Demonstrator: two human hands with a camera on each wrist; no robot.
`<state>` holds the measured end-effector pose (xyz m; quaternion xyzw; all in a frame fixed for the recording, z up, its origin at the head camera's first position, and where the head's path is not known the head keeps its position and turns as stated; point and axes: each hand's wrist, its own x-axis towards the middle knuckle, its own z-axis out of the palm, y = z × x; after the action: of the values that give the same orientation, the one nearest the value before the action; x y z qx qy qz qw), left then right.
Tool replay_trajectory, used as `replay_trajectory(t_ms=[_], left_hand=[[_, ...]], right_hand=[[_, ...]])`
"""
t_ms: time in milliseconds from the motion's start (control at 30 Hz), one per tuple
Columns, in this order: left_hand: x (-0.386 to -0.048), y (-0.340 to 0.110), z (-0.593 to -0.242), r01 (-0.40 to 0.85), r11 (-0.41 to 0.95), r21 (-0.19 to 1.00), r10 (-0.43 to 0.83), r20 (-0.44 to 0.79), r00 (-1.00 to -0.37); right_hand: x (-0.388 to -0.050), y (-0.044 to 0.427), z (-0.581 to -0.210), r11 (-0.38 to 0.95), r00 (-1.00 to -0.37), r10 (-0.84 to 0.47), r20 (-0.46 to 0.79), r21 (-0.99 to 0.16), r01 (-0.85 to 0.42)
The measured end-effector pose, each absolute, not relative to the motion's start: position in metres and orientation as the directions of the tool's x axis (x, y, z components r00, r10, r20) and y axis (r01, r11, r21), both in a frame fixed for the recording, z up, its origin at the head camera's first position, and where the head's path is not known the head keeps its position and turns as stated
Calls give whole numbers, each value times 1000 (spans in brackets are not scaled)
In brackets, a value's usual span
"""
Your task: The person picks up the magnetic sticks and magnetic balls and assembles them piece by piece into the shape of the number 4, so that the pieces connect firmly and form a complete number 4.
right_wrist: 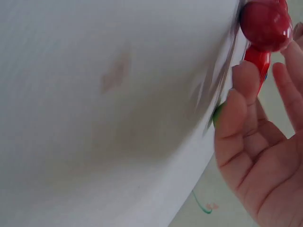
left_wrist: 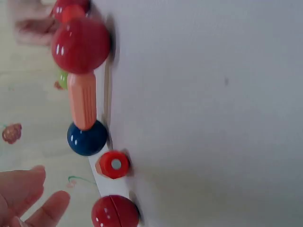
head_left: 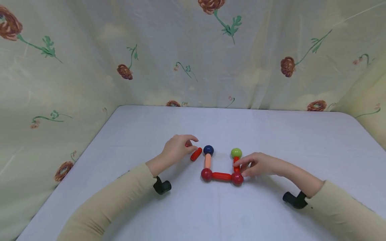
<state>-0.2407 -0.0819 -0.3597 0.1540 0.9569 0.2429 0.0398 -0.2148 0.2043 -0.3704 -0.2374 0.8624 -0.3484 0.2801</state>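
On the table lies a three-sided frame of balls and sticks. It has a blue ball (head_left: pixel 208 150), peach stick (head_left: pixel 207 161), left red ball (head_left: pixel 206 174), front red stick (head_left: pixel 221 176), right red ball (head_left: pixel 237 178), right-hand red stick (head_left: pixel 236 160) and green ball (head_left: pixel 236 153). My right hand (head_left: pixel 260 164) holds the right-hand red stick with curled fingers, close to the right red ball. My left hand (head_left: pixel 177 147) hovers, fingers apart, over a loose red ball (left_wrist: pixel 115 211), apart from it. Next to it lies a loose red stick (head_left: pixel 196 154), a silvery disc on its end.
A white cloth covers the table (head_left: pixel 220 211). Flower-printed curtain (head_left: pixel 181 50) hangs behind the table and along its sides. Each wrist wears a black camera mount, such as the left mount (head_left: pixel 162 186) and the right mount (head_left: pixel 295 200).
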Motion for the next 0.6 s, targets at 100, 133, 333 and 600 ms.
replay_trajectory(t_ms=[100, 133, 333, 600], left_hand=[[-244, -85, -363, 239, 859, 453, 287, -39, -957], [-245, -85, -365, 229, 865, 446, 283, -57, -957], [-248, -81, -377, 212, 884, 417, 291, -135, -947], [-246, -72, -380, 200, 906, 374, 275, -160, -948]], right_hand=[[-212, 200, -371, 656, -722, -610, -327, -719, -229], [-211, 199, -371, 659, -721, -610, -328, -716, -231], [-210, 199, -372, 657, -716, -614, -332, -718, -230], [-210, 199, -372, 638, -707, -628, -326, -735, -228]])
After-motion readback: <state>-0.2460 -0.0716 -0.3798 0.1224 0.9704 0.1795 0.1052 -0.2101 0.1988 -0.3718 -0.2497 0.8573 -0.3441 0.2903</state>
